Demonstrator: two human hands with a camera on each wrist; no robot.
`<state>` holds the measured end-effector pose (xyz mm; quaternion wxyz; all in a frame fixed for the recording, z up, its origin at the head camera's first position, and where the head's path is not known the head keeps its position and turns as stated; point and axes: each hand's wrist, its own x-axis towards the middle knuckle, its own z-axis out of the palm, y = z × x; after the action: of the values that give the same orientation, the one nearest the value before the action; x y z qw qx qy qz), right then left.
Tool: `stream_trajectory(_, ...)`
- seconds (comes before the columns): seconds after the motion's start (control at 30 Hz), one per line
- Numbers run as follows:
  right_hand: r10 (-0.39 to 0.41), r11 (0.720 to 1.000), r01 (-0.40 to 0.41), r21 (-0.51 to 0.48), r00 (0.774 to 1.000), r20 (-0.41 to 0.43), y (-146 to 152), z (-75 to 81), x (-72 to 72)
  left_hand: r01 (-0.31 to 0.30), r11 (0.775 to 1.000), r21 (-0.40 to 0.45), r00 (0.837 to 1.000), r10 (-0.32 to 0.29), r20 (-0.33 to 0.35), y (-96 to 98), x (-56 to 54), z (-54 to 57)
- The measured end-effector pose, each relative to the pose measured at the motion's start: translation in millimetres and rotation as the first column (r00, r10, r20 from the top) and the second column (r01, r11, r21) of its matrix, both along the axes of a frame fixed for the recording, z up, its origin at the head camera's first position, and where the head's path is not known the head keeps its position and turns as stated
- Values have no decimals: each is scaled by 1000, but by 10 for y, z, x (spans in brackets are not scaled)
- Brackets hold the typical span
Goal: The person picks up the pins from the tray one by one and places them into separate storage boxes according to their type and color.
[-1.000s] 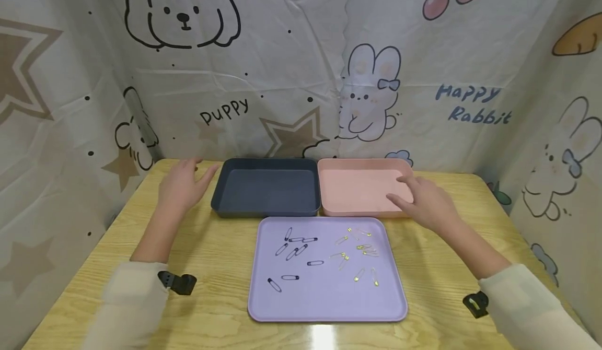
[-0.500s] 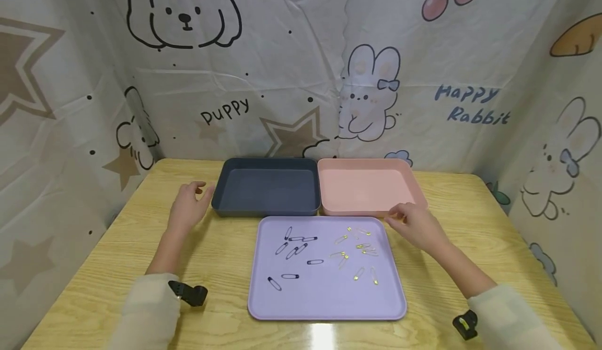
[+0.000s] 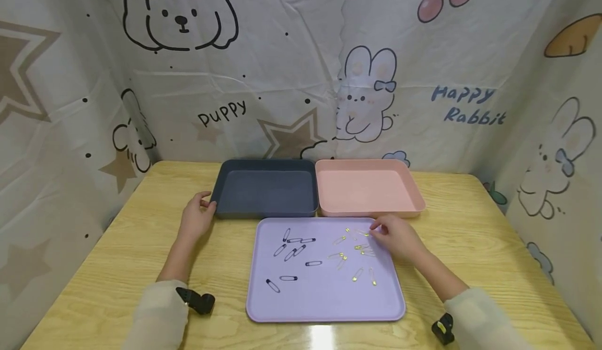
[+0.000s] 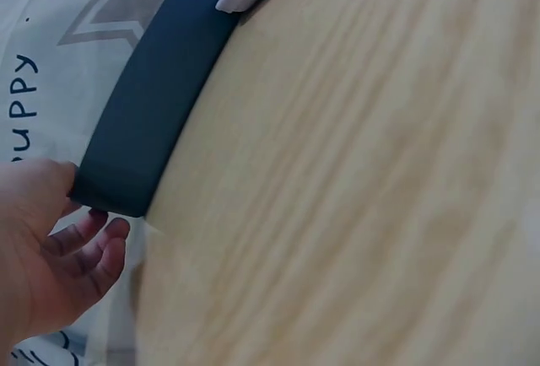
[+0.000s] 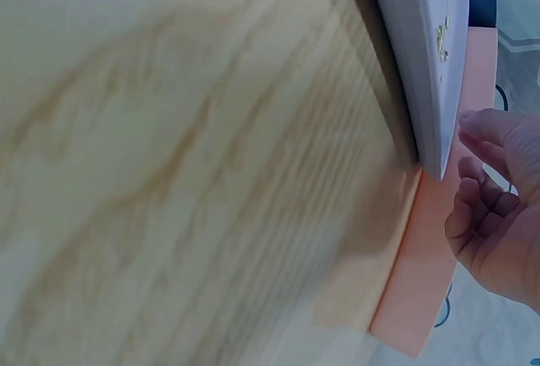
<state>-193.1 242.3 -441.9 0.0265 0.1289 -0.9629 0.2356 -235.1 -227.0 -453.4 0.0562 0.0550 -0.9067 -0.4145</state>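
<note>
My left hand point(image 3: 197, 217) is at the left front corner of the dark blue tray point(image 3: 265, 214). In the left wrist view its thumb is at the tray's rim, with the other fingers curled by the outer wall, so it seems to pinch the edge. Over the back right corner of the lilac tray point(image 3: 324, 303) is my right hand point(image 3: 397, 237), thumb and forefinger near each other beside the gold safety pins point(image 3: 361, 247). I see nothing held in it. Several black safety pins point(image 3: 314, 263) lie on that tray's left half.
A pink tray point(image 3: 371, 214) stands directly right of the dark blue one, behind the lilac tray. All are on a wooden table point(image 3: 216, 266). A printed cloth point(image 3: 282, 68) hangs behind and at both sides.
My left hand has come down and nearer to the dark blue tray's front corner. The right hand has moved from the pink tray to above the gold pins, its fingers drawing together.
</note>
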Motion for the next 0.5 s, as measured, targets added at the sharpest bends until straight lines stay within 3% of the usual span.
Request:
stream_trajectory(0.27,-8,999,6,49,998,57,-96,-67,-51,-52,994,93,999,52,7,-5,-1,-112)
stream_trajectory(0.5,-31,998,27,53,997,70,-134,-78,-70,-78,990,121,997,79,-2,-4,-7,-171)
